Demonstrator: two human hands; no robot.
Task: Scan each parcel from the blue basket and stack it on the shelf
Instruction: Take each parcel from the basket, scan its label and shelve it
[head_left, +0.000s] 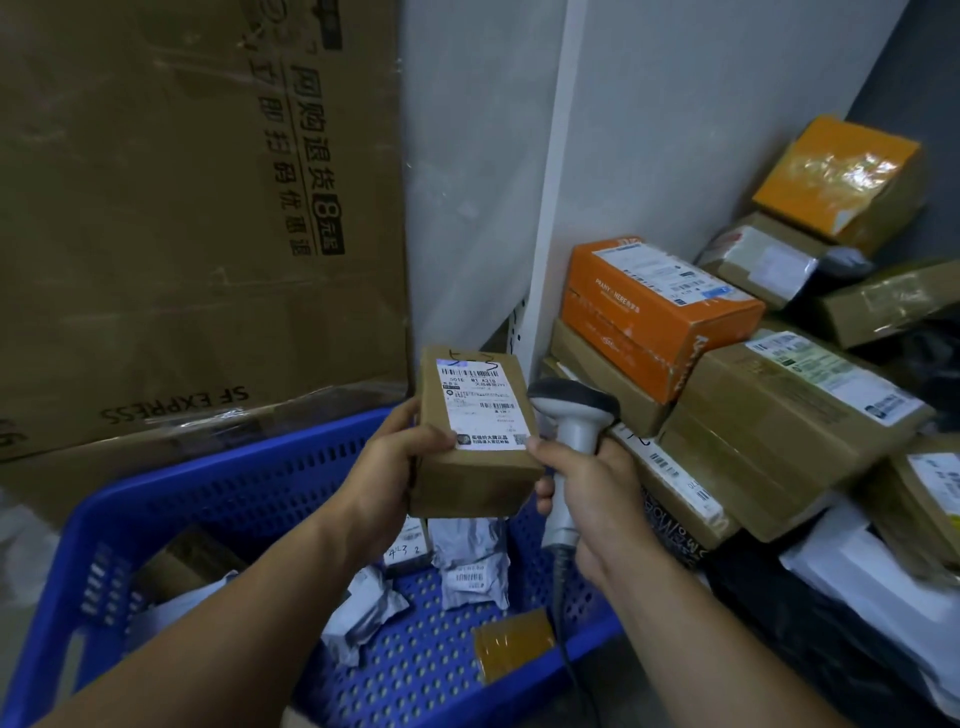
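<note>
My left hand (397, 467) grips a small brown cardboard parcel (470, 473) by its left side, its white shipping label facing up. My right hand (587, 499) grips the handle of a grey barcode scanner (571, 410), whose dark head sits just right of the parcel; my right thumb touches the label's lower right corner. Both are held above the blue perforated basket (249, 483). In the basket lie grey plastic mailer bags (470, 564), a small yellow-taped box (514, 642) and a brown box at the left.
A big SF Express carton (197, 218) stands behind the basket at the left. To the right, stacked parcels fill the shelf: an orange box (654, 312), brown boxes (795, 410) and a yellow-wrapped box (841, 176). White and black bags (857, 582) lie at the lower right.
</note>
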